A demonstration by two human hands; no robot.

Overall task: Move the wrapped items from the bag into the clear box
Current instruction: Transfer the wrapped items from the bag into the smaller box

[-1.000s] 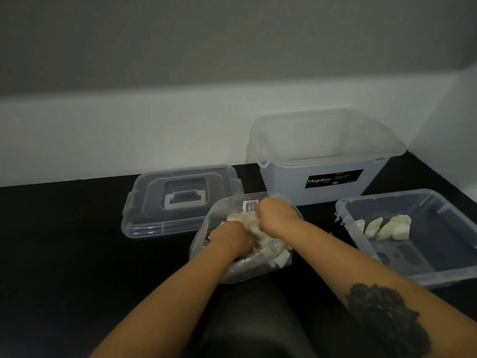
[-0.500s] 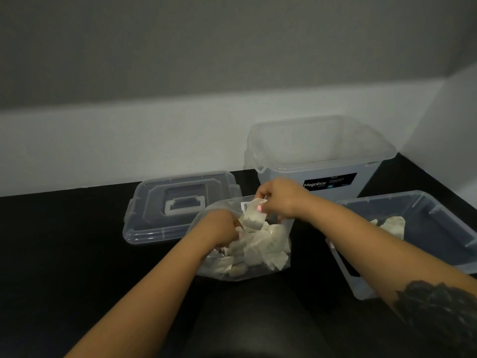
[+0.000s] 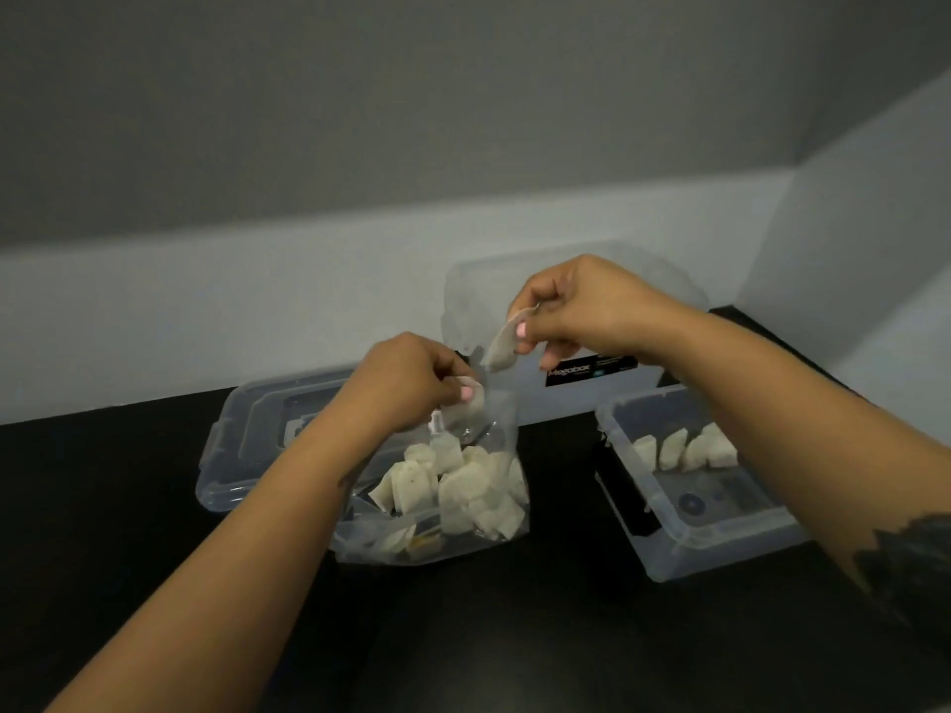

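Note:
A clear plastic bag (image 3: 442,512) stands on the black surface in front of me, holding several pale wrapped items (image 3: 458,486). My left hand (image 3: 411,378) pinches the bag's top edge and holds it up. My right hand (image 3: 571,306) is raised above the bag and pinches one wrapped item (image 3: 502,347) between thumb and fingers. To the right lies a shallow clear box (image 3: 684,532) with a few wrapped items (image 3: 684,447) at its far end.
A tall clear tub (image 3: 592,393) with a black label stands at the back against the wall, partly behind my right hand. A clear lid (image 3: 242,455) lies flat at the left behind the bag. A wall corner rises at the right.
My right hand has lifted out of the bag with one wrapped item and risen toward the right. My left hand has pulled the bag's top edge upward, standing the bag taller.

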